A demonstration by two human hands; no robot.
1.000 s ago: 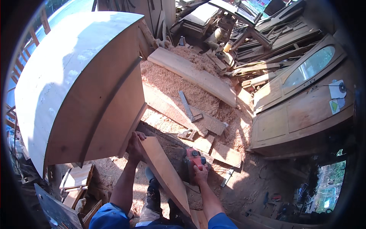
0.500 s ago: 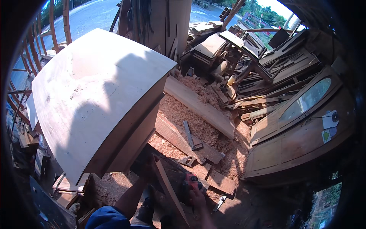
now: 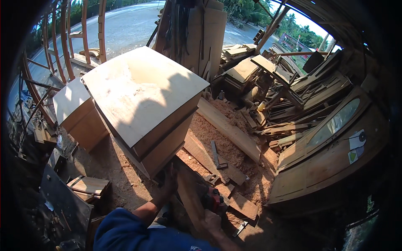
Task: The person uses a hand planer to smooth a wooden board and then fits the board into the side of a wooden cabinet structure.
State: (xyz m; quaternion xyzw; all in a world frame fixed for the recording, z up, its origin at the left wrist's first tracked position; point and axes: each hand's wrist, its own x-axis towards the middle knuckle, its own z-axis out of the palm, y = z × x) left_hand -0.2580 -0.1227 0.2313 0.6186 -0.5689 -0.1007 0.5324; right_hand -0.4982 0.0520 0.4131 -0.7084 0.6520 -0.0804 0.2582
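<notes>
My left hand (image 3: 170, 183) is closed at the far end of a long wooden board (image 3: 189, 196), which slants down toward me in front of my body. Close to the board's near end, my right hand (image 3: 212, 220) has its fingers wrapped round the wood. Just beyond the right hand sits a red power tool (image 3: 216, 200), probably a planer, on a dark, shaded surface. A handsaw (image 3: 212, 179) and a try square (image 3: 216, 154) lie past it among planks and shavings.
A large wooden cabinet (image 3: 144, 92) with a pale top stands ahead on the left. Reddish shavings (image 3: 213, 134) cover the ground around a thick plank (image 3: 228, 129). A wooden door (image 3: 318, 154) with an oval pane leans at right. Stacked offcuts (image 3: 90, 185) lie at lower left.
My right hand has left the red power tool and taken hold of the board's near end. The board has turned to show a wider face. The view has shifted, with the cabinet appearing smaller.
</notes>
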